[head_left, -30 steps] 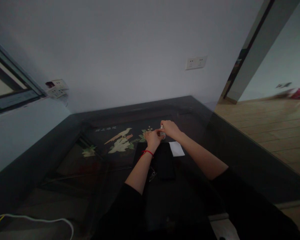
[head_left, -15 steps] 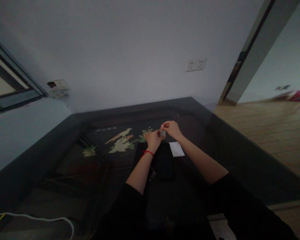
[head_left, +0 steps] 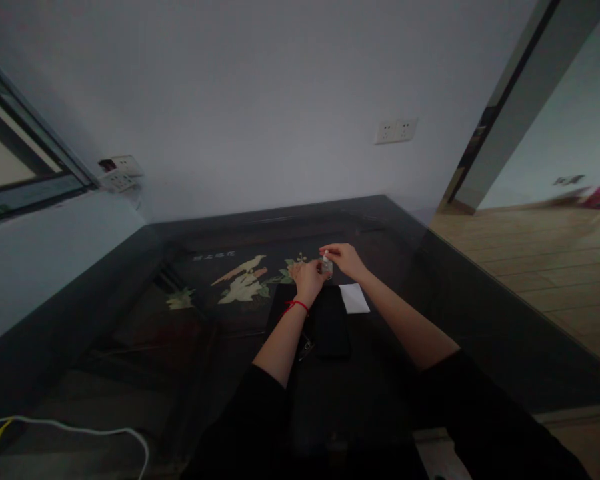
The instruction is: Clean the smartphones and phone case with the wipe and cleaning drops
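Note:
A small clear bottle (head_left: pixel 327 268) with a pale cap stands between both hands on the dark glass-topped table (head_left: pixel 445 293). My left hand (head_left: pixel 307 280), with a red string at the wrist, is closed around the bottle's body. Just right of it, my right hand (head_left: pixel 343 259) pinches the cap at the top with fingertips. A dark flat phone-like slab (head_left: pixel 333 327) lies on the table under my forearms, and a white folded paper (head_left: pixel 354 298) sits beside it, below my right wrist.
The table top shows an inlaid bird-and-flower picture (head_left: pixel 243 283) left of my hands. A white cable (head_left: pixel 80 430) runs along the near left corner. Wall sockets (head_left: pixel 396 131) sit on the wall behind; wooden floor (head_left: pixel 535 253) opens to the right.
Both hands stay on the small bottle; my right hand's fingers have shifted slightly on the cap. The view has drifted a little.

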The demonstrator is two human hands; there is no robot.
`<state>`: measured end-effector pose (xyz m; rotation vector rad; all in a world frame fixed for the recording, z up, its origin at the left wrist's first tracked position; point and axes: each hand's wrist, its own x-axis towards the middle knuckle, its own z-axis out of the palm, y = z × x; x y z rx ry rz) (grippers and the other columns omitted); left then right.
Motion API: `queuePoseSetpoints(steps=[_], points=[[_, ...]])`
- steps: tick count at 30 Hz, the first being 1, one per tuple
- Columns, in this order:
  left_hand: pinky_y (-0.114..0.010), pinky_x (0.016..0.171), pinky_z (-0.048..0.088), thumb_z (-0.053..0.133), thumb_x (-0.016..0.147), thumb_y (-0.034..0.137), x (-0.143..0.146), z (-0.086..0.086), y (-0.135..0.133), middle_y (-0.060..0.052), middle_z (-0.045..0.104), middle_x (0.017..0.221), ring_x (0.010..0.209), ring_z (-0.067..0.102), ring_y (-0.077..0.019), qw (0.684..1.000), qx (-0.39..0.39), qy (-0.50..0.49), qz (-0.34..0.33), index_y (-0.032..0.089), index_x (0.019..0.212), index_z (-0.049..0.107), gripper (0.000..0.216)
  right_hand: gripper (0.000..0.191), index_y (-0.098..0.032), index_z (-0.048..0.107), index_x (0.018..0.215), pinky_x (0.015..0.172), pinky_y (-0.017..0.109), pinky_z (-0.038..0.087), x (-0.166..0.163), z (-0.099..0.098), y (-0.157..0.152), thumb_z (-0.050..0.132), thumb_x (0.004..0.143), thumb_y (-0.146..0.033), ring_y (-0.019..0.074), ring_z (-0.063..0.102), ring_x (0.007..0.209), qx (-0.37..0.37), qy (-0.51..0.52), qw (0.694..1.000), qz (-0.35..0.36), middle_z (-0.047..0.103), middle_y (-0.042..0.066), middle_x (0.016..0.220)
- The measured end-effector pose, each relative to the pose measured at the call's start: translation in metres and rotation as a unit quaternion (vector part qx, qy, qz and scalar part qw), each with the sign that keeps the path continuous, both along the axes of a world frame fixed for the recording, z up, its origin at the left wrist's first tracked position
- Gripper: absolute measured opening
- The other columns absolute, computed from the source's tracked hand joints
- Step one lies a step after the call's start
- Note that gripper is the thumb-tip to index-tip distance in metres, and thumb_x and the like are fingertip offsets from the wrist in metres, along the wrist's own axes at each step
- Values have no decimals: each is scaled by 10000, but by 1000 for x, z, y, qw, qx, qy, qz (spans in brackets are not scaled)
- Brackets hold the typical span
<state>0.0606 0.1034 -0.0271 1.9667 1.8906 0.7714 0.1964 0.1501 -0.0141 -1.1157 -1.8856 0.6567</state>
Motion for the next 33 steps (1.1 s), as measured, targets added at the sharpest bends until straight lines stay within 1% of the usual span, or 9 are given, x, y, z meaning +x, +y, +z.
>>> queuePoseSetpoints(steps=[6, 10, 13, 15, 17, 21, 24, 29, 33], points=[[-283, 842, 428, 698, 762, 352, 0, 1, 0, -61, 729, 953, 894, 662, -190, 1000, -6, 0, -3, 211, 989, 691, 268, 249, -175, 732, 971, 847, 338, 522, 3, 1, -2, 550, 815, -109, 203, 696, 905, 9, 16, 999, 37, 750, 79, 963], [-296, 867, 421, 704, 760, 362, 0, -1, 1, -71, 727, 938, 924, 655, -203, 1000, -9, 3, 3, 205, 989, 688, 278, 272, -184, 723, 994, 840, 326, 525, 1, -3, -2, 523, 823, -114, 181, 692, 898, 4, 34, 998, 50, 746, 71, 967], [-307, 880, 414, 705, 760, 366, 0, -2, 2, -69, 726, 911, 926, 653, -210, 1000, -6, 5, 5, 204, 985, 688, 277, 243, -182, 729, 970, 806, 320, 533, -1, -6, -1, 589, 777, -138, 181, 682, 872, 5, 47, 998, 38, 733, 80, 974], [-303, 867, 415, 701, 762, 362, 0, -3, 3, -65, 726, 892, 903, 656, -206, 1000, -1, 6, 1, 201, 987, 687, 277, 219, -180, 741, 915, 786, 322, 534, -3, -7, 0, 654, 717, -146, 190, 667, 859, 9, 55, 998, 19, 720, 85, 968], [-293, 845, 419, 702, 760, 357, 0, -4, 3, -63, 727, 888, 878, 659, -199, 1000, 4, 5, -4, 199, 988, 686, 278, 214, -185, 749, 877, 776, 326, 531, -4, -7, 0, 680, 679, -139, 191, 656, 835, 12, 65, 998, 0, 715, 80, 932], [-295, 857, 410, 710, 750, 355, 0, -6, 4, -61, 729, 908, 889, 657, -199, 1000, 11, 2, -5, 203, 969, 692, 266, 250, -195, 743, 929, 773, 332, 537, -4, -7, 2, 667, 694, -150, 180, 666, 765, 0, 99, 995, -28, 727, 54, 837], [-277, 840, 410, 708, 755, 340, 0, -6, 4, -50, 731, 930, 881, 655, -185, 1000, 16, -5, -12, 211, 968, 696, 250, 251, -181, 731, 936, 770, 328, 552, -3, -7, 4, 672, 693, -161, 186, 692, 775, -21, 131, 990, -39, 744, 61, 850], [-266, 823, 407, 718, 749, 322, 0, -5, 3, -53, 731, 921, 883, 649, -184, 1000, 17, -16, -14, 204, 969, 699, 251, 159, -155, 731, 832, 759, 350, 574, -1, -9, 4, 701, 685, -209, 222, 717, 779, -58, 169, 983, -37, 757, 94, 835], [-268, 833, 406, 721, 749, 324, 0, -6, 4, -53, 730, 914, 877, 651, -181, 1000, 15, -19, -16, 199, 962, 697, 248, 230, -154, 727, 899, 771, 367, 580, -2, -6, 1, 714, 690, -249, 240, 723, 818, -69, 189, 979, -31, 759, 109, 871]])
